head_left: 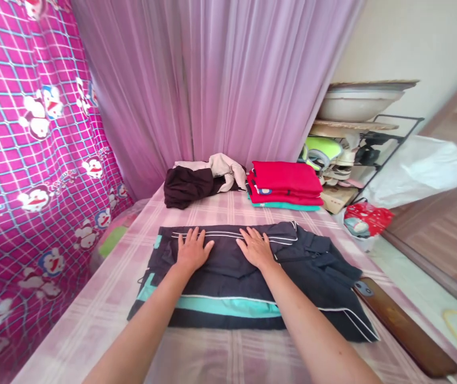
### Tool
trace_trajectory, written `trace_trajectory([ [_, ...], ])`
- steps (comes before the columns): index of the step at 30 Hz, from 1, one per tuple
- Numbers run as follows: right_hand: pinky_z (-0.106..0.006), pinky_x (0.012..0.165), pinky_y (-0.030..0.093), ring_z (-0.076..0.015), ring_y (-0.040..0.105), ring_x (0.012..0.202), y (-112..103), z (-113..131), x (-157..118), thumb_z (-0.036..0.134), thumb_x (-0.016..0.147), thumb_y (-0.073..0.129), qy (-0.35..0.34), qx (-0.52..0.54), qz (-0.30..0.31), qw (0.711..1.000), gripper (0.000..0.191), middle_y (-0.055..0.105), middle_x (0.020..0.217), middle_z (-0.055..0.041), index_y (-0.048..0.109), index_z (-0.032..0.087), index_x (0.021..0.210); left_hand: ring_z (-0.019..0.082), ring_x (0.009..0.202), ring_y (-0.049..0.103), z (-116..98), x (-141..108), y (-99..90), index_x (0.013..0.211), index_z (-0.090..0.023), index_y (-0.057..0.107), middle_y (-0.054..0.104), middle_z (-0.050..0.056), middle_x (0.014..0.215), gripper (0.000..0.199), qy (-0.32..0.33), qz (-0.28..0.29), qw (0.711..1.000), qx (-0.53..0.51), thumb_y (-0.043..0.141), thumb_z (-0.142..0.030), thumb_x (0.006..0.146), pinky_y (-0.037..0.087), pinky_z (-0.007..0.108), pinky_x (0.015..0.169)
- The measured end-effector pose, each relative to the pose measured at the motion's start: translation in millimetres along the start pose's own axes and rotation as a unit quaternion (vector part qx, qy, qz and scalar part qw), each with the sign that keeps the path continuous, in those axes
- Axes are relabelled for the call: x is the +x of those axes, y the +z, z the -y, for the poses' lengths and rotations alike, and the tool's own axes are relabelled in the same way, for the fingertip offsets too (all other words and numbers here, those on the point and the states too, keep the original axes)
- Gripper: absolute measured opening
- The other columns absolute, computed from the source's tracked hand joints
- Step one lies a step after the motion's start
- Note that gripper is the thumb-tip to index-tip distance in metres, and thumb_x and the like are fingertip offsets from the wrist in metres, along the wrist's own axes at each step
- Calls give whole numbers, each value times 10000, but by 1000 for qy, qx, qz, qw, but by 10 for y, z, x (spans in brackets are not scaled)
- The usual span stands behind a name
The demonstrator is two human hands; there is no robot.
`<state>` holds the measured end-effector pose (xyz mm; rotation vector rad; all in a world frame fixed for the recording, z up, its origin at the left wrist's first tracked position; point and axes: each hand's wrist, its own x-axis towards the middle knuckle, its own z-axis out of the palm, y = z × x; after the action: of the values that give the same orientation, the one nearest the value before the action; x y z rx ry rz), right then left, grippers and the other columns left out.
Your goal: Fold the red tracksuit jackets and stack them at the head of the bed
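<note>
A dark navy jacket [228, 272] with teal panels and white piping lies partly folded on the checked tablecloth, its collar end towards the right. My left hand [191, 250] rests flat on its upper left part, fingers spread over the white piping. On the upper middle of the cloth lies my right hand [254, 247], also flat with fingers apart. Neither hand grips the fabric. Behind the jacket, a stack of folded red clothes [286, 181] sits on a folded teal piece [288, 206]. Left of the stack is a loose heap of dark brown clothing [188, 186] and pale grey clothing [228, 166].
A brown phone [408, 328] lies by the table's right edge. Purple curtains [220, 80] hang behind, and a pink cartoon-print cloth [32, 176] hangs at left. To the right stand a shelf rack [402, 140] with basins [360, 104] and shoes, and a red bag [368, 217].
</note>
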<state>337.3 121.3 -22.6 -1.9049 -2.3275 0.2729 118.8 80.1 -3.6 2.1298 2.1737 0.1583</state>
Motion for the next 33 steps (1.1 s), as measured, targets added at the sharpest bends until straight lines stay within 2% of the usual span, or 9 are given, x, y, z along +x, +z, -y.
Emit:
trace_trajectory([
  [3,-525,1189,149,-240,266,1477,9,4,-6,499,1015,260,-1,-12,0,1000,569,343,1595,-81,392,264,1515,305,1483,272,29,45,-32,1491,-182,421,354,131,1587,641,20,-27,999,-5,244,-537,988,144,588,1198],
  [9,-515,1190,153,-230,274,1473,45,10,-6,489,1016,256,7,-25,6,1000,563,348,1594,-70,381,273,1520,301,1486,267,619,15,-17,1512,-230,382,340,88,1598,633,-34,-26,998,48,258,-552,981,157,618,1188],
  [12,-513,1192,146,-229,261,1477,28,3,4,486,1017,257,5,-25,8,1000,562,340,1598,-68,375,270,1522,285,1498,239,733,-8,8,1521,-242,359,304,63,1615,636,-32,-19,998,48,240,-558,982,194,630,1174],
  [17,-543,1184,132,-257,238,1484,-183,145,17,495,1008,286,19,-24,46,998,579,309,1610,-93,376,245,1522,325,1494,237,671,35,45,1514,-228,376,321,91,1605,642,-27,-20,997,64,255,-557,976,149,692,1153],
  [20,-556,1183,89,-255,202,1494,-268,389,-64,468,1011,287,4,-25,-24,999,572,277,1621,-106,354,243,1532,328,1491,246,673,61,47,1488,-179,426,367,121,1579,628,12,-48,995,92,285,-517,978,69,660,1182],
  [22,-550,1186,69,-238,173,1502,-223,549,-167,469,1015,268,-38,-15,-58,998,566,264,1629,-84,333,269,1539,317,1492,248,687,66,37,1465,-134,459,371,141,1573,620,42,-65,991,108,318,-489,976,85,583,1211],
  [26,-569,1182,56,-251,202,1494,7,681,-363,506,1006,283,-76,-9,0,997,563,286,1621,-72,386,288,1515,303,1464,317,633,29,11,1457,-60,450,394,170,1553,596,67,-68,990,102,345,-400,979,253,456,1196],
  [29,-587,1177,71,-262,235,1483,113,658,-404,500,1004,296,-74,-6,-6,997,560,306,1613,-77,402,277,1507,268,1397,436,483,-51,15,1461,-52,438,492,163,1489,547,80,-57,991,87,319,-285,981,328,402,1163],
  [33,-589,1177,83,-264,259,1474,132,636,-386,487,1007,302,-75,-9,-26,997,548,332,1601,-83,423,271,1495,260,1446,360,357,-172,20,1482,-129,426,437,111,1540,553,102,-118,985,69,316,-366,995,248,438,1205],
])
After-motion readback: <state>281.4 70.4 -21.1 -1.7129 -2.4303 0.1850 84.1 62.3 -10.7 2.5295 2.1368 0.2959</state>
